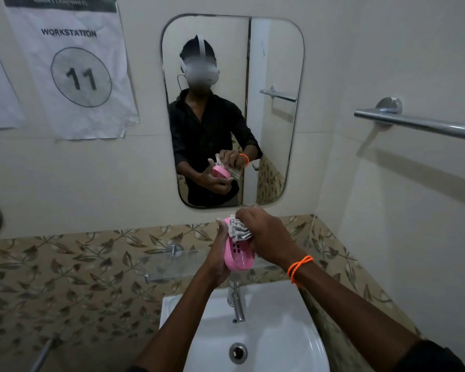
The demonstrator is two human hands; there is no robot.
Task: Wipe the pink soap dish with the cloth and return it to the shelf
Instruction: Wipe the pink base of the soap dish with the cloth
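My left hand (217,257) grips the pink soap dish (239,257) from its left side and holds it tilted on edge above the sink, its slotted inside turned toward me. A bunched grey-and-white cloth (239,230) is pressed into the dish's upper end by my right hand (269,237), which wears an orange thread band on the wrist. The glass shelf (169,264) runs along the wall just behind and below the dish. The mirror shows the same grip from the front.
A white sink (279,339) with a chrome tap (236,304) sits directly under my hands. The mirror (232,111) hangs on the wall ahead. A chrome towel bar (419,124) juts out at the right. A paper workstation sign (70,65) is at upper left.
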